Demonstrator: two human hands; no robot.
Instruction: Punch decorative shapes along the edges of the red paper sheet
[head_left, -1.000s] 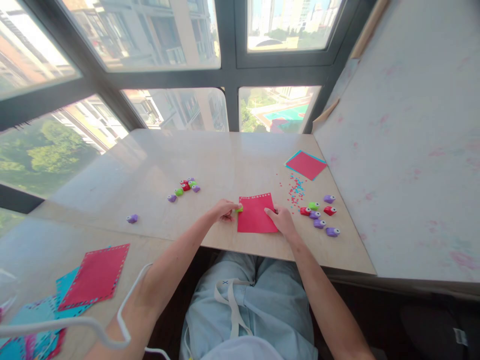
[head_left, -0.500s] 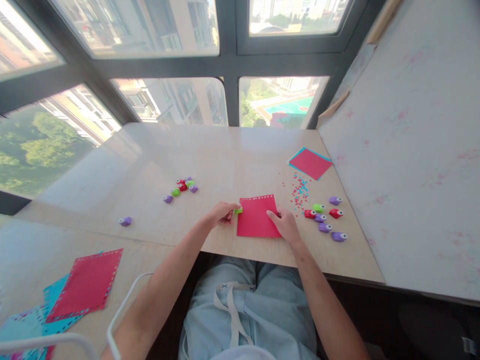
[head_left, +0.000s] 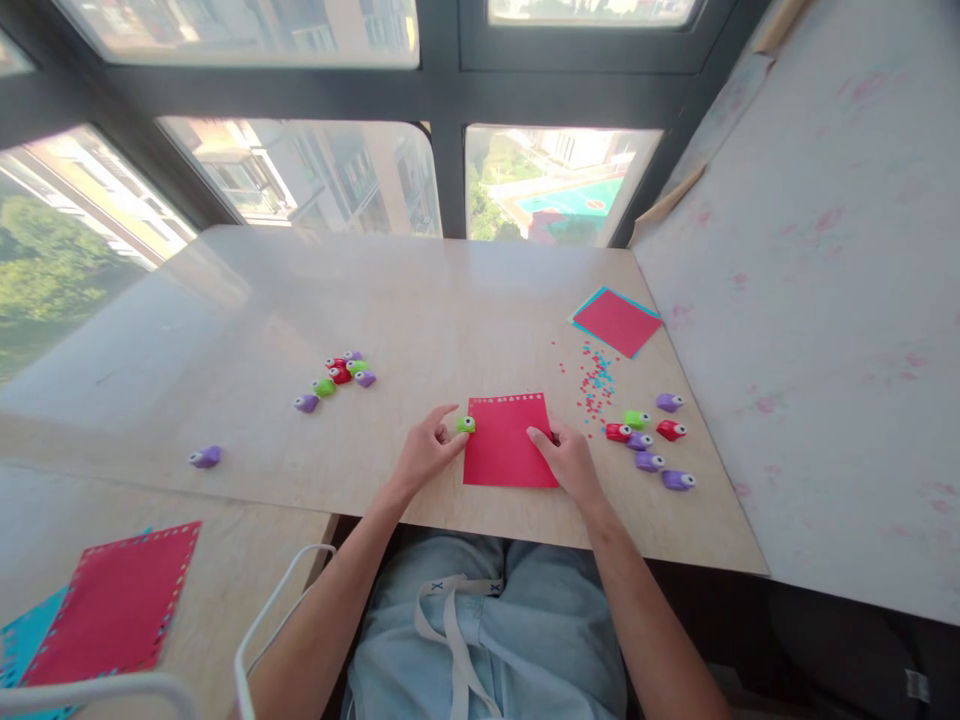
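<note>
A square red paper sheet (head_left: 507, 445) lies in front of me, with a row of small punched holes along its far edge. My right hand (head_left: 571, 458) pinches its right edge, thumb on top and fingers underneath. At the left edge sits a small green hole punch (head_left: 466, 425) with an eye-like round button. My left hand (head_left: 429, 450) has its thumb against the punch's near side, and the index finger is raised off it; the other fingers are partly hidden. Beside the right hand are several purple, red and green punches (head_left: 639, 440).
Red and blue confetti (head_left: 598, 380) is scattered right of the sheet, below stacked square papers (head_left: 618, 322). More punches (head_left: 341, 375) cluster at left, with one purple punch (head_left: 205, 457) apart. Hole-edged sheets (head_left: 112, 605) lie lower left near a white curved bar (head_left: 244, 650). A wall (head_left: 810, 300) bounds the right.
My left hand's index finger has lifted and spread from the green punch, uncovering its round button. The right hand keeps its hold on the sheet. The camera view has shifted slightly.
</note>
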